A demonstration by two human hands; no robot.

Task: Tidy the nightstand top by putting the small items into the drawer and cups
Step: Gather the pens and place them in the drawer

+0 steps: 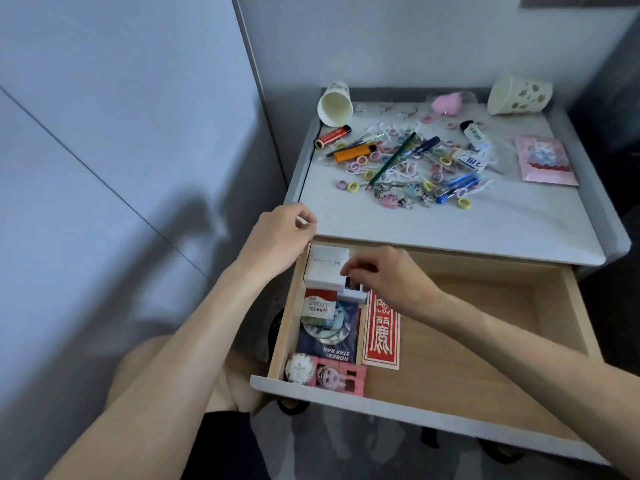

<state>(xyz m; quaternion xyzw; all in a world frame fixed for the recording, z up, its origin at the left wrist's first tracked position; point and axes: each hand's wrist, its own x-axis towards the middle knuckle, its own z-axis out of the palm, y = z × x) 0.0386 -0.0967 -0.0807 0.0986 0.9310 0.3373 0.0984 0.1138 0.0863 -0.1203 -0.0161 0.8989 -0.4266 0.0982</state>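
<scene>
The nightstand top (450, 223) is strewn with small items: several pastel hair ties (360, 161), an orange lighter (355, 152), a red lighter (332, 135), a green pencil (393, 159), blue pens (457, 187), keychains (401, 197) and floss picks. Two paper cups lie on their sides at the back, one left (334, 105) and one right (517, 97). The wooden drawer (467, 334) is pulled out. My right hand (384, 275) reaches into its back left and pinches a small dark-and-white box (355, 291) beside a white box (325, 268). My left hand (280, 233) hovers curled at the top's front left corner, pinching something small and white.
The drawer's left side holds a red-and-white packet (318, 304), a blue card (332, 344), a red sticker (381, 330), a round badge (299, 367) and a pink figure card (341, 375). A pink packet (543, 161) and pink sponge (446, 102) lie on top. A wall stands to the left.
</scene>
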